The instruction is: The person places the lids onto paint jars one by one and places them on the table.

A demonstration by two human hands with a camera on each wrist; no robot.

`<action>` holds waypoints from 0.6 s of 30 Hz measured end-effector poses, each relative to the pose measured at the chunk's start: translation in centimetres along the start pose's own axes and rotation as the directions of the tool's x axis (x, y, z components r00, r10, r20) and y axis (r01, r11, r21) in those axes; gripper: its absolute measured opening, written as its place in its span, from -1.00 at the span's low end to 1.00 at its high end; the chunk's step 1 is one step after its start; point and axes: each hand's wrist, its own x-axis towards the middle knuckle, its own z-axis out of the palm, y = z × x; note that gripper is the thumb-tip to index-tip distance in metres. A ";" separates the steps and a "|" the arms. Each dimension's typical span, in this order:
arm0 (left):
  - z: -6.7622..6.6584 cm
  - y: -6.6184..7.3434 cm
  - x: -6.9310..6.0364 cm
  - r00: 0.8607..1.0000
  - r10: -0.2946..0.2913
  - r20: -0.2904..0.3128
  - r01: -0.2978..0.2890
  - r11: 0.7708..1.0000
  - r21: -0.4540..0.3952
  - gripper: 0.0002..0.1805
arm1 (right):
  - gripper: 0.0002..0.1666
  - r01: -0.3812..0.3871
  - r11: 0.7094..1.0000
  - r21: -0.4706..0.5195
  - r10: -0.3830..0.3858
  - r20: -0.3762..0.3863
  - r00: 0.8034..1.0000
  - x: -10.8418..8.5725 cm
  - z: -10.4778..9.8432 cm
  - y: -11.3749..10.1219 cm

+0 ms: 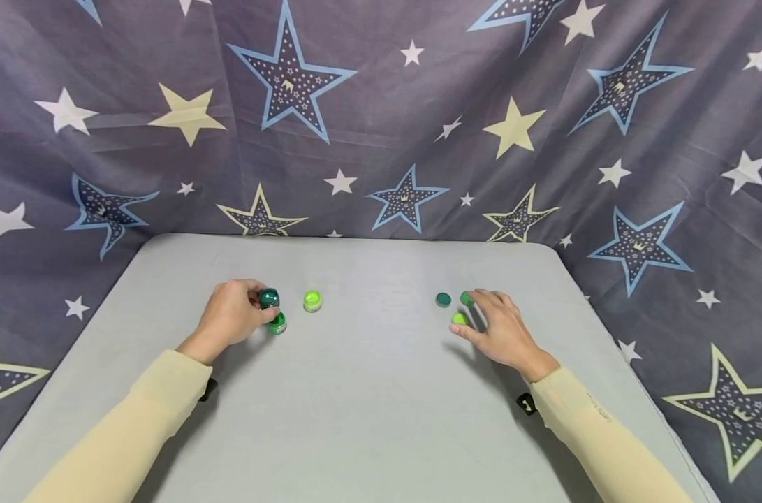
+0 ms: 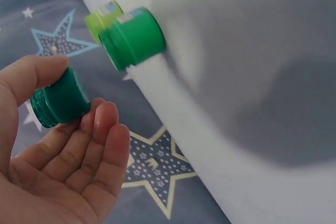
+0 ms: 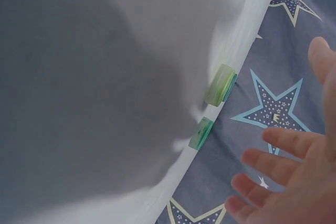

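Observation:
My left hand (image 1: 232, 311) pinches a small dark green paint jar (image 2: 62, 98) between thumb and fingers, lifted off the table. Just below it stands a mid-green jar (image 2: 139, 38). A lime green jar (image 1: 312, 300) is a short way to the right, its bright contents visible from above. My right hand (image 1: 503, 328) hovers with spread fingers by three round lids and holds nothing. These are a dark green lid (image 1: 443, 300), a mid-green lid (image 1: 466, 298) partly behind the fingertips, and a lime lid (image 3: 220, 85) close to the thumb.
The jars and lids are on a table with a pale grey top (image 1: 368, 405). A dark curtain (image 1: 381, 119) printed with stars hangs behind and beside it. A small black object (image 1: 526, 403) shows at the right sleeve, another (image 1: 208, 389) at the left.

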 end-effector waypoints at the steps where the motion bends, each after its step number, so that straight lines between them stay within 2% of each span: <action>1: 0.1 0.2 -0.1 1.000 0.006 0.002 -0.006 1.000 -0.003 -0.63 | -0.04 0.001 1.000 -0.002 -0.001 -0.001 1.000 0.1 0.0 0.0; 10: 1.1 1.9 -0.6 0.996 0.081 -0.032 -0.082 0.996 -0.022 -0.70 | -0.09 0.019 1.000 0.003 -0.019 -0.001 1.000 1.1 0.2 -0.2; 18: 1.9 3.3 -1.2 0.995 0.104 -0.014 -0.104 0.994 -0.042 -0.73 | -0.16 0.018 1.000 0.008 -0.018 0.028 0.999 1.9 0.4 -0.4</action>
